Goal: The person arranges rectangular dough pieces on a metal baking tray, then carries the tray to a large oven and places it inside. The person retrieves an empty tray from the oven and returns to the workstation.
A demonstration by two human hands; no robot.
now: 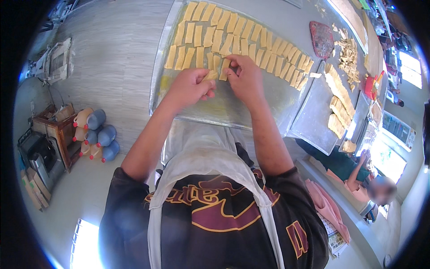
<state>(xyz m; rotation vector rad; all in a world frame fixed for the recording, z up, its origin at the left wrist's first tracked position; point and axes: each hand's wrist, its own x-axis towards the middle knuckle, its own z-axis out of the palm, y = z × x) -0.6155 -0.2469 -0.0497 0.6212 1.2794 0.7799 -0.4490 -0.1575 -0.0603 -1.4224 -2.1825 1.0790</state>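
Note:
Flat yellowish dough strips (198, 36) lie in rows on a large metal baking tray (251, 105). Over the near side of that tray, my left hand (193, 87) is closed, with a dough strip (210, 75) pinched between thumb and fingers. Just to its right, the thumb and forefinger of my right hand (245, 80) grip another strip (224, 69) by its right edge, at the near end of the row. The two hands are close together but apart. My fingers partly cover both strips.
To the right, a second tray (309, 121) carries stacked dough strips (341, 107). Beyond it lie a dark red flat piece (321, 39) and a heap of dough scraps (347, 56). A co-worker (354, 179) is at the far right. Several plastic jugs (106, 135) stand on the left floor.

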